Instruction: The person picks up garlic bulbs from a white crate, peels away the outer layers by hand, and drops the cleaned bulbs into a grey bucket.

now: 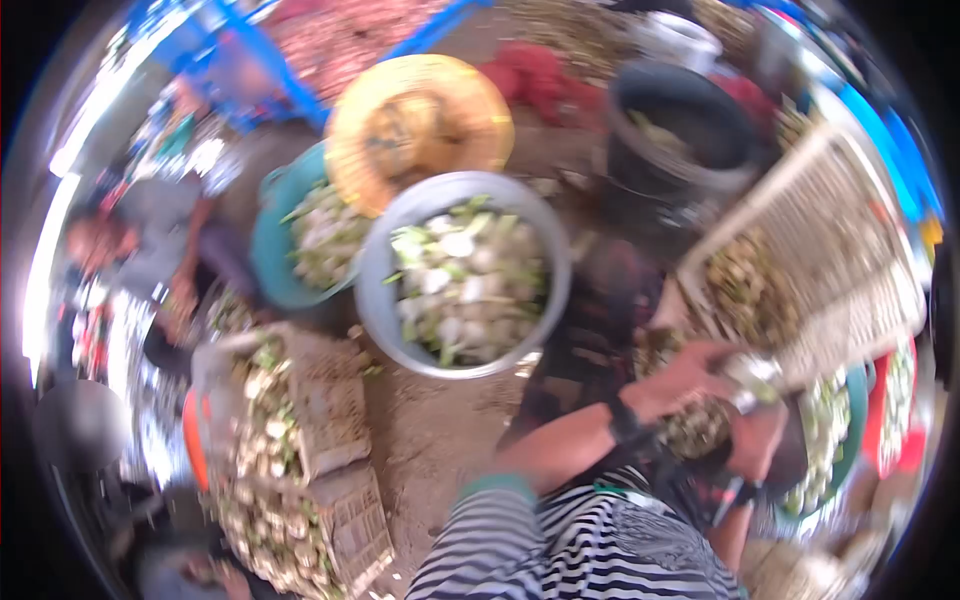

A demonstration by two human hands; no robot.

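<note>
At the right of centre, my left hand (690,376) reaches across with its fingers closed around a whitish-green vegetable bulb (752,381), blurred by motion. My right hand (757,438) is just below it, close to the bulb; its fingers are too smeared to read. Beneath the hands is a heap of brownish trimmings (697,428). A grey metal basin (562,270) full of white bulbs with green stalks (470,275) stands ahead of me to the left.
Yellow basket (480,85) and teal tub (268,240) stand behind the basin. A dark bucket (685,175) is at the back right. A pale crate (840,200) with trimmings leans right, beside a green tub (855,400). Crates (335,400) of bulbs lie left, near another person (160,225).
</note>
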